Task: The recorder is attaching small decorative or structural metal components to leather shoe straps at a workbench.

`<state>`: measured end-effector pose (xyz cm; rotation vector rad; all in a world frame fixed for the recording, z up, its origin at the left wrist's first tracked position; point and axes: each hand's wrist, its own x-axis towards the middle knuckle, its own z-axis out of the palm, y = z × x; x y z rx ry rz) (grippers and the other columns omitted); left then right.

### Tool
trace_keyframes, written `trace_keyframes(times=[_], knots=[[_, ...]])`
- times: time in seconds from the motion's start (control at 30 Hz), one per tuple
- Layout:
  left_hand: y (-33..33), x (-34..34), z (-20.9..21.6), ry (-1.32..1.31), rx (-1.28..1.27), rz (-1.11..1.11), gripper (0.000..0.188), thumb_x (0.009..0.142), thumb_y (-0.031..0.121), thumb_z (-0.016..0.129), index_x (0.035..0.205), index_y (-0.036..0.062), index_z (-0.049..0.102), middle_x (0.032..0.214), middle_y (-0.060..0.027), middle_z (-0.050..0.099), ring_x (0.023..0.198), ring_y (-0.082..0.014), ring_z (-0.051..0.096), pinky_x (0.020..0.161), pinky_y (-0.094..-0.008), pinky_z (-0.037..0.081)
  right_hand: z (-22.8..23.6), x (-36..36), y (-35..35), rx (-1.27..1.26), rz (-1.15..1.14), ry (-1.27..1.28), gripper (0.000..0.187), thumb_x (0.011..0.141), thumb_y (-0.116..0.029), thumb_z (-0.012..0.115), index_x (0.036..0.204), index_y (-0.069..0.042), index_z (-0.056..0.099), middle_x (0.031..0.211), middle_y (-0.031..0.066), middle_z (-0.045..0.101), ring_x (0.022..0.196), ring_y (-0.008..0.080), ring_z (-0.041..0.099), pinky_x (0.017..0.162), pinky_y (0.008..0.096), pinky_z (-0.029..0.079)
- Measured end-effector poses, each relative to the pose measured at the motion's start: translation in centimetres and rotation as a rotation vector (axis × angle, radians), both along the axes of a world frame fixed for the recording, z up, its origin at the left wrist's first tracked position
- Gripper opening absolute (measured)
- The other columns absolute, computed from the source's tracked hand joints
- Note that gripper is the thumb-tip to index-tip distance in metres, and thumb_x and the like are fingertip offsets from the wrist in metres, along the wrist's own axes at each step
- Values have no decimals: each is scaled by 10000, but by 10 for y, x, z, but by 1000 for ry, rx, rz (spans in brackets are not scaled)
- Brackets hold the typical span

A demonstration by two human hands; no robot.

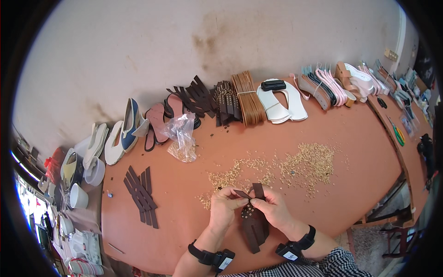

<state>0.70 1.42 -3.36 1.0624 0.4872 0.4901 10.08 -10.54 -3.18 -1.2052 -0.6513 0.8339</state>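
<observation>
Nearest the camera: two forearms with black wrist bands enter from the lower edge. Left hand (224,205) and right hand (272,207) meet over the near edge of the counter (350,138); both are clamped on a bundle of dark brown leather straps (254,226), held just above the counter surface. Left fingers pinch the upper end of one strap; right thumb and fingers wrap the bundle from the side. A patch of small brass studs already sits on the strap face, just below the fingertips.

Loose studs (304,164) lie scattered on the counter just beyond the hands, thickest to the right. A clear plastic bag (181,134) with more studs stands farther back on the left. Spare straps (140,196) lie fanned on the counter, left of the hands. Shoe soles, white uppers and tied bundles of strips line the far edge by the wall.

Judgement: work looks like studding the strap. To do it well: keep the strap flat and taut between the two hands, seat each stud square against its neighbours, keep the bundle from twisting, and draw studs from the near heap.
</observation>
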Motion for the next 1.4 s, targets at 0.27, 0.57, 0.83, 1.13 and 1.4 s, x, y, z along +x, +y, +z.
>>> trace_keyframes(times=[0.27, 0.57, 0.83, 1.13, 1.4], knots=[[-5, 4, 9, 44, -2, 17, 91, 756, -67, 618, 793, 3, 572, 778, -44, 592, 694, -100, 567, 648, -222, 483, 3, 5, 4, 14, -21, 183, 123, 856, -88, 547, 950, -22, 589, 805, -37, 532, 731, 38, 484, 644, 194, 406], [-13, 4, 6, 96, 995, 154, 125, 751, -44, 615, 836, 12, 542, 848, -92, 582, 713, -179, 583, 599, -292, 489, -2, 1, 5, 92, -80, 285, 82, 857, -69, 545, 914, -19, 576, 815, -29, 546, 732, 37, 495, 642, 195, 418], [-14, 7, 11, 77, 1100, 85, 134, 748, -78, 565, 840, 0, 508, 951, -132, 539, 815, -225, 558, 694, -292, 462, 0, -2, 5, 120, -124, 452, 46, 861, -69, 534, 874, -38, 565, 784, -27, 527, 696, 44, 496, 609, 201, 433], [-15, 8, 8, 65, 1006, 93, 139, 773, -65, 567, 854, 14, 487, 1015, -143, 507, 824, -241, 565, 628, -303, 502, 2, -6, 6, 141, -129, 387, 59, 870, -84, 534, 888, -38, 566, 808, -18, 541, 712, 49, 506, 631, 200, 436], [-14, 7, 5, -36, 828, 32, 145, 757, -86, 556, 844, 15, 497, 1018, -124, 500, 927, -214, 528, 727, -287, 477, 9, -3, 3, 199, -103, 748, 100, 870, -78, 516, 934, -19, 564, 853, 6, 558, 771, 70, 521, 688, 228, 446]])
